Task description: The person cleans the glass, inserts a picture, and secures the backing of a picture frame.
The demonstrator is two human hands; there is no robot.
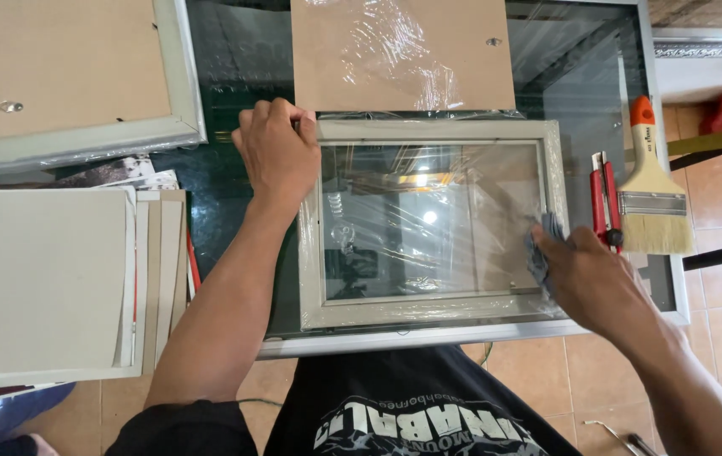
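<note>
Glass table (234,198), left hand (276,152) steadying frame (433,221), right hand (585,274) pressing cloth (542,245)

Single head cam, steep downward look, close over glass tabletop (226,203) w/ frame (433,224) centred.
</note>
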